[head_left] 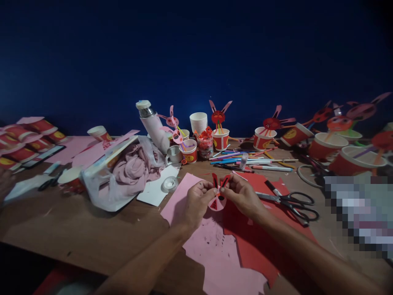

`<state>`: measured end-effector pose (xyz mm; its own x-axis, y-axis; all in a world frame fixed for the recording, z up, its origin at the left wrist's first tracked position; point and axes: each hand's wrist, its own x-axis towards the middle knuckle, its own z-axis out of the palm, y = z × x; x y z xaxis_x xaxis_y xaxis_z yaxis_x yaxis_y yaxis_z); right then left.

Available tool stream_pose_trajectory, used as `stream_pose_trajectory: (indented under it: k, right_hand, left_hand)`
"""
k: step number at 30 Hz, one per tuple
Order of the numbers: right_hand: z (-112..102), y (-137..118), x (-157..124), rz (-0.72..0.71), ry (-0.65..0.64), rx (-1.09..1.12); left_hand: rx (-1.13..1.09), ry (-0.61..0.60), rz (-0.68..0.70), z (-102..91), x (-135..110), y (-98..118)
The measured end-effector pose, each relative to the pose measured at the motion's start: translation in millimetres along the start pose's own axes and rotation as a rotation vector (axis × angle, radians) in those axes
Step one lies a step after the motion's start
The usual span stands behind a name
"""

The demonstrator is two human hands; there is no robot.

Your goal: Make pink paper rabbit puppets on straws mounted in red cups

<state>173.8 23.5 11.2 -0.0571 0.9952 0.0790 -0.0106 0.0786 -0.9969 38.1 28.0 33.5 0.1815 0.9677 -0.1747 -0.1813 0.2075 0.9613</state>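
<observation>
Held a pink paper rabbit face [217, 203] above the table [92, 233], directly in front of the body. Pinched its left side between thumb and fingers of the left hand [198, 200]; pinched its right side likewise with the right hand [241, 194]. Had both hands closed on the same piece, near each other, with red-and-black ears upward between them. Could not tell any contact between opposing fingertips. Had a pink sheet [211, 241] beneath the hands, speckled with dark marks, and a red sheet [254, 233] at its right. Noted black-handled scissors [287, 199] partly on the red sheet, with blades toward the right hand, and a marker [272, 188] just beside. Noted a tape roll [164, 185] on a white sheet [153, 192], left of the hands. Observed scattered pens [268, 161] beyond the right hand. Observed farther back a red cup [221, 141] bearing a rabbit head [217, 116], a stack of white cups [198, 122] and a thermos flask [155, 129]. Located a plastic bag [101, 192] with pink cloth [132, 166] farther left.
</observation>
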Motion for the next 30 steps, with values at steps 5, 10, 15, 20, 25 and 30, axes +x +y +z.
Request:
stream_pose_trajectory:
  k: [5,10,15,20,25,30]
  right_hand:
    - [0.5,-2.4,-2.5,-0.010,-0.007,0.024]
    - [0.1,-2.5,-2.7,-0.019,-0.011,0.022]
    - [0.5,-2.1,-2.4,-0.027,-0.002,0.011]
    - [1.5,-3.7,-3.8,-0.025,-0.012,0.011]
    - [3.6,-5.5,-4.5,-0.024,-0.016,0.031]
    - [3.1,-7.8,-4.4,-0.012,-0.030,0.072]
  left_hand:
    - [-0.074,-0.075,-0.036,1.8,-1.8,2.4]
    - [-0.065,-0.110,-0.054,1.3,-2.9,4.0]
    - [-0.004,-0.116,-0.070,-1.0,-2.2,2.9]
    - [0.055,-0.074,-0.078,-1.8,-1.9,1.9]
    - [0.089,-0.067,-0.067,-1.4,-2.0,1.2]
    - [0.105,-0.074,-0.050,-1.4,-3.0,1.1]
